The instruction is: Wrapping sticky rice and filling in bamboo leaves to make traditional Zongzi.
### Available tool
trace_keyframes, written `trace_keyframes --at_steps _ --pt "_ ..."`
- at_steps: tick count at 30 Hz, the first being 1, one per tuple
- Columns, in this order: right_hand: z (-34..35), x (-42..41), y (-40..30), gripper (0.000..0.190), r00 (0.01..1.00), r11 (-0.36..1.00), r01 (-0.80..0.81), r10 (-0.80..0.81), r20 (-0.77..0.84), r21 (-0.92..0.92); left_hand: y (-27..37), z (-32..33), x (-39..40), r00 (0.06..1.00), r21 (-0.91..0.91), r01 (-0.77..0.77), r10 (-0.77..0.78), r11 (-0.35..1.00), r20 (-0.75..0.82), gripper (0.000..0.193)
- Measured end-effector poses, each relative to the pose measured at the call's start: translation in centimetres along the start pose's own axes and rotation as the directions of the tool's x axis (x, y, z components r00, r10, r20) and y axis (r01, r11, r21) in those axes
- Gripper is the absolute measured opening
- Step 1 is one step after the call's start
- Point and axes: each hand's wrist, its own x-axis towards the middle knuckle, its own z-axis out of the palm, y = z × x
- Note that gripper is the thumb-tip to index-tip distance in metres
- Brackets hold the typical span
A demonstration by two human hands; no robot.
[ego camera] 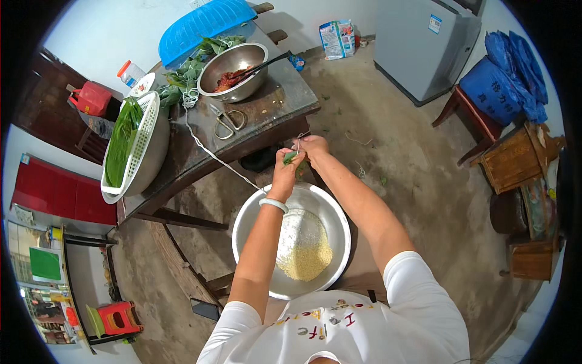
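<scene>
Above the far rim of a large metal basin (334, 200), which holds pale yellow grain (305, 260), my two hands are close together. My left hand (286, 166), with a bangle at the wrist, grips a small green leaf bundle (290, 157), mostly hidden by the fingers. At its right, my right hand (313, 145) pinches a white string (299, 142) that rises from the bundle. Another length of string (209, 152) runs from the table down to the basin. Scissors (228, 123) lie on the table near a metal bowl (209, 73) with reddish food and dark utensils.
The wooden table (291, 102) stands ahead and left, bearing leaf-wrapped bundles (186, 73), a blue plastic cover (200, 27) and a white basket (142, 150) of long green leaves. A grey appliance (418, 50) and a stool (473, 120) with blue bags stand at right.
</scene>
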Motion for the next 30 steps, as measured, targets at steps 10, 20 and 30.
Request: trace_keyframes --at_steps 10,20,30 --pt "-0.6 0.2 -3.3 0.011 0.996 0.927 0.008 0.027 0.090 -0.375 0.9 0.0 -0.3 1.000 -0.039 0.018 -0.018 0.999 0.009 0.031" --pt "-1.8 -4.8 -7.5 0.024 0.958 0.965 -0.226 0.245 0.150 -0.134 0.5 -1.3 -0.3 0.998 0.118 -0.044 0.048 0.992 -0.030 0.036" --pt "-20.2 -28.9 -20.1 0.031 0.915 0.897 0.290 -0.159 0.370 -0.333 0.7 -2.2 0.1 0.998 0.285 -0.049 0.054 0.957 -0.009 0.040"
